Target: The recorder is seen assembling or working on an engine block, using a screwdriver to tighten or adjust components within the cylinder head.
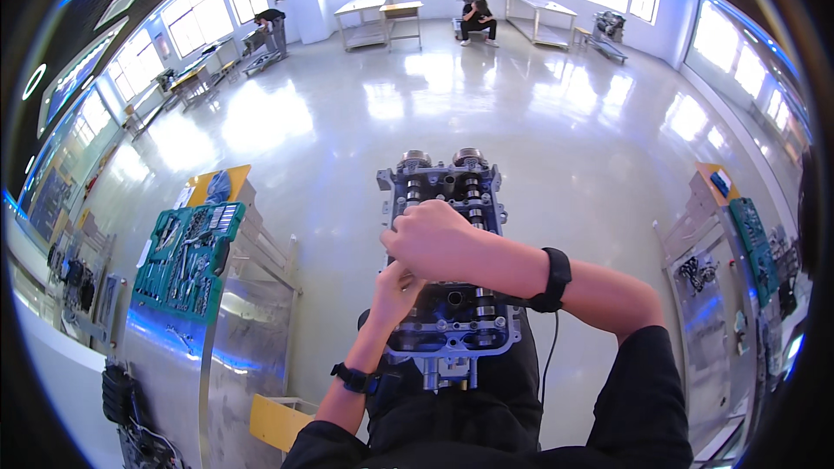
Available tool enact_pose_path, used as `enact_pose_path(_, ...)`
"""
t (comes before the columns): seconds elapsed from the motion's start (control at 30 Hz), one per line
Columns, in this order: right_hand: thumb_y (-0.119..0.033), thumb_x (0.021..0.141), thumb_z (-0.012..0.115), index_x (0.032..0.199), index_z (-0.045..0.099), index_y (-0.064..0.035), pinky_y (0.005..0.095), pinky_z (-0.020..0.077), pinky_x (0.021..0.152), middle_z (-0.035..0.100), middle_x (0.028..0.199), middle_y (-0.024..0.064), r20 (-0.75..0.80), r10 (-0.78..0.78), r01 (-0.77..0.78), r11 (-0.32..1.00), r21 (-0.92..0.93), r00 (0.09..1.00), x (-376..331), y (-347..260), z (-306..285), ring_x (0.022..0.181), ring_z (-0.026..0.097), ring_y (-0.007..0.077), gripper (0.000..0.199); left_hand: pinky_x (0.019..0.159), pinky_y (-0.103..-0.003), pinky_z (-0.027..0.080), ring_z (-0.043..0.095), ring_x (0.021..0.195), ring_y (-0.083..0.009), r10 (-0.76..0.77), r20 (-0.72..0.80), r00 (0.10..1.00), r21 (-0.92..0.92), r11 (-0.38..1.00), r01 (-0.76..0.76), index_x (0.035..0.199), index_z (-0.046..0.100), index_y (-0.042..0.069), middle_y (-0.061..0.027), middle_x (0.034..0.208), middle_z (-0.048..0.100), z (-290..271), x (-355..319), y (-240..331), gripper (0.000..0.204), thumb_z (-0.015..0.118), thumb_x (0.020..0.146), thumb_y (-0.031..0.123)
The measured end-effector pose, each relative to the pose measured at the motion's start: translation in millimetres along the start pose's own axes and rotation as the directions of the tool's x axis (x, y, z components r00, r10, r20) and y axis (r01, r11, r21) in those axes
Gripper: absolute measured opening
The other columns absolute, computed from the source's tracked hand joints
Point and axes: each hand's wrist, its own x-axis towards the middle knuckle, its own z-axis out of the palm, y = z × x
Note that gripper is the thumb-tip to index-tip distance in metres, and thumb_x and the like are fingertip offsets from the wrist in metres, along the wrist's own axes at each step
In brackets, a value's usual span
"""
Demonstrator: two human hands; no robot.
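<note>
Right hand (432, 239) and left hand (398, 293) curl over the engine head (455, 299), left of its centre; what they grip, I cannot tell. Probably heavy, stiff, maybe slick: hold its outer edges.

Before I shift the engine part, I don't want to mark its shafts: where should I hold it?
Likely by the outer rim of the engine part, taken from left and right together: its long sides face outward, while the shafts run lengthwise inside. Whether it is fastened underneath is hidden.
</note>
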Motion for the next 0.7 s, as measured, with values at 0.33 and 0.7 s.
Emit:
enact_pose_path(0.33, -0.038, 0.090, 0.067, 0.080, 0.064, -0.0002, 0.0369, 0.0519, 0.050, 0.065, 0.059, 0.0110, -0.023, 0.062, -0.061, 0.997, 0.048, 0.998, 0.3, -0.9, -4.1, 0.056, 0.069, 0.0258, 0.039, 0.080, -0.028, 0.056, 0.070, 0.092, -0.0167, 0.114, -0.106, 0.988, -0.030, 0.993, -0.118, 0.104, 0.066, -0.008, -0.0081, 0.106, 0.066, 1.6, 0.6, -5.4, 0.013, 0.065, 0.091, -0.007)
enact_pose_path(0.7, -0.017, 0.066, 0.080, 0.094, 0.064, -0.0019, 0.0386, 0.0584, 0.069, 0.064, 0.093, 0.0101, 0.081, -0.096, 0.091, 0.994, 0.066, 0.992, -7.7, -1.2, -21.7, 0.089, 0.070, 0.0263, 0.035, 0.073, -0.027, 0.052, 0.065, 0.084, -0.0129, 0.164, -0.101, 0.981, 0.098, 0.983, -0.154, 0.102, 0.066, -0.008, -0.0069, 0.091, 0.064, -3.1, 2.0, -11.5, 0.012, 0.066, 0.090, -0.007)
